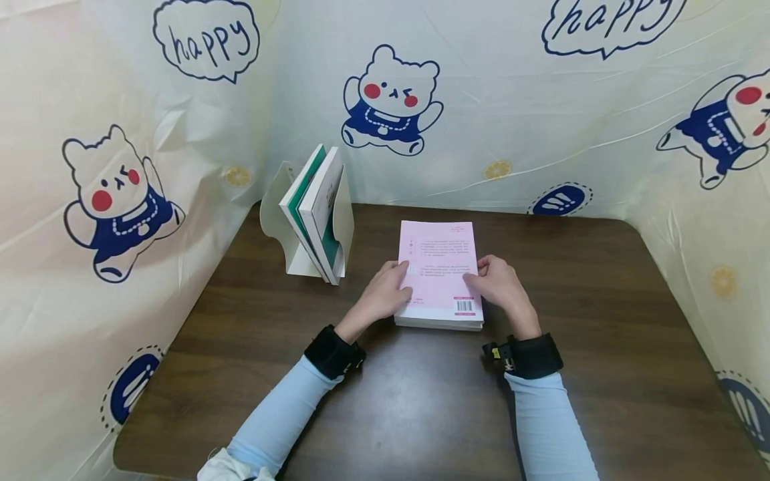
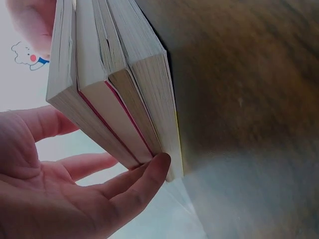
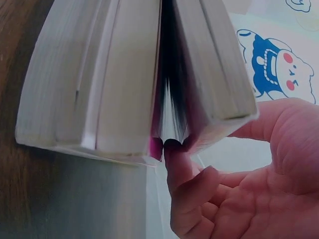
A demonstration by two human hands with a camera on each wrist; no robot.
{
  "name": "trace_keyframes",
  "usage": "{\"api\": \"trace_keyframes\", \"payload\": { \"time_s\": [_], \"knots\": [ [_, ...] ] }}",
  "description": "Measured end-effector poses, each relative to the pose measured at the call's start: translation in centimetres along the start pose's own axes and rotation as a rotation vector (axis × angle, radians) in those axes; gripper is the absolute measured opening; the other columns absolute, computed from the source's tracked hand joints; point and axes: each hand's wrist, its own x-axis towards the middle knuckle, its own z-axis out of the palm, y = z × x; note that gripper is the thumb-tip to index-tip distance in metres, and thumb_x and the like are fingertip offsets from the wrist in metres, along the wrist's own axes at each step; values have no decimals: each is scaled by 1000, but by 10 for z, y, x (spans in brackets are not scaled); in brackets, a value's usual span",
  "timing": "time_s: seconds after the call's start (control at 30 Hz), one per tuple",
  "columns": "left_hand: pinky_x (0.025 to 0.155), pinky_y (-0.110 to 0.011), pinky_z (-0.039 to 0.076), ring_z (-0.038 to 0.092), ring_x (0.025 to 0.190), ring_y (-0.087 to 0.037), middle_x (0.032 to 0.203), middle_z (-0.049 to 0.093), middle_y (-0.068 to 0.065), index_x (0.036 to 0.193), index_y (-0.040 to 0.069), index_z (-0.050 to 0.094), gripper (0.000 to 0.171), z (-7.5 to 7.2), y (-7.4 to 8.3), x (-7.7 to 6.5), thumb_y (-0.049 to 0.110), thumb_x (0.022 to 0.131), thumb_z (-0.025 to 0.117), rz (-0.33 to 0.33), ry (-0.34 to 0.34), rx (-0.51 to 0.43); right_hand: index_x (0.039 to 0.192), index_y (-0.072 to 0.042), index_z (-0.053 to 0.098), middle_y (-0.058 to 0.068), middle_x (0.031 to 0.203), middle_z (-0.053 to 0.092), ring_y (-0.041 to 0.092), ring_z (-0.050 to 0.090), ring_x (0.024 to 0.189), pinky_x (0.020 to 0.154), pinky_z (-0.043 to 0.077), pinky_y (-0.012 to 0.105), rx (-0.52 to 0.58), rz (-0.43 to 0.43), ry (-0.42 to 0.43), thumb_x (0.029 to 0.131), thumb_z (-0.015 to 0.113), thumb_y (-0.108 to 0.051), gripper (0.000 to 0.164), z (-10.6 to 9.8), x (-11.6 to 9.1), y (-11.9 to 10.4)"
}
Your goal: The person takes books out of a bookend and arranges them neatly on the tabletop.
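A book with a pink cover (image 1: pixel 438 250) lies on top of a stack of books at the middle of the table. My left hand (image 1: pixel 380 290) holds the stack's left side, thumb at the top cover; in the left wrist view its fingers reach down the edges of the books (image 2: pixel 119 107). From the right, my right hand (image 1: pixel 502 287) pinches the top book (image 3: pixel 222 64), thumb above and fingertips underneath. In the right wrist view that book is tilted up, leaving a narrow gap above the lower books (image 3: pixel 94 94). The lower covers are mostly hidden.
Left of the stack, a white book stand (image 1: pixel 277 220) holds a green-and-white book (image 1: pixel 303 177) and a white book (image 1: pixel 320 194) upright. A printed curtain (image 1: pixel 493 100) hangs behind and beside the brown wooden table (image 1: pixel 601 300).
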Motion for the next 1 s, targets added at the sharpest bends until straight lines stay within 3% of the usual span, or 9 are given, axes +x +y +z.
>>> {"api": "trace_keyframes", "payload": {
  "time_s": [0.5, 0.8, 1.0],
  "knots": [
    [113, -56, 46, 53, 130, -38, 156, 48, -27, 154, -3, 44, 60, -3, 0, -2, 11, 100, 66, 4, -7, -6, 131, 5, 50, 23, 105, 61, 37, 63, 94, 80, 57, 42, -34, -20, -1, 100, 65, -28, 47, 3, 0, 0],
    [116, -57, 43, 51, 137, -40, 159, 47, -27, 154, -3, 45, 61, -5, 0, -3, 13, 99, 67, 6, -6, -10, 131, 5, 51, 25, 110, 62, 39, 62, 98, 86, 58, 47, -45, -19, 0, 100, 64, -27, 46, 4, -1, -3],
    [121, -56, 36, 40, 150, -39, 165, 38, -28, 155, -3, 43, 61, -3, -1, -3, 14, 101, 65, 10, -19, -7, 130, 6, 53, 27, 116, 62, 40, 61, 101, 91, 59, 52, -69, -21, 4, 100, 64, -27, 46, 5, -2, -4]
  ]
}}
